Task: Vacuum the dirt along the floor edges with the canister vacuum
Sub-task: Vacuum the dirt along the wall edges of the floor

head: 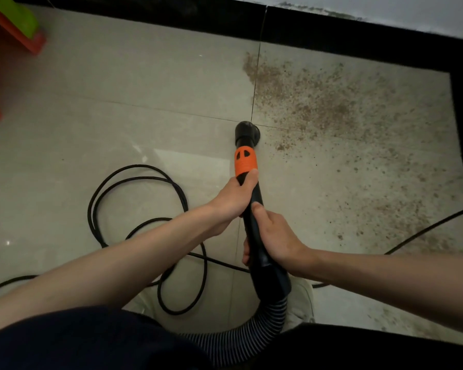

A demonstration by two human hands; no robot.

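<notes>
Both hands, left hand [233, 198] ahead of right hand [274, 236], grip the vacuum wand [251, 198], its nozzle [247, 131] down just left of the brown dirt [318, 102], which looks mostly unvacuumed.

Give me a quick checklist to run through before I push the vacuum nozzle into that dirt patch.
1. Grip: left hand holds the wand just below the orange collar, right hand holds lower down: ok.
2. Nozzle down near the tile, at the patch's edge: ok.
3. Dirt lies ahead, to the right: ok.
4. Black cord coiled left, clear of the path: ok.
5. Second cord stretch crosses the dirty tile on the right: not ok.
6. Suction running: cannot tell.
</notes>
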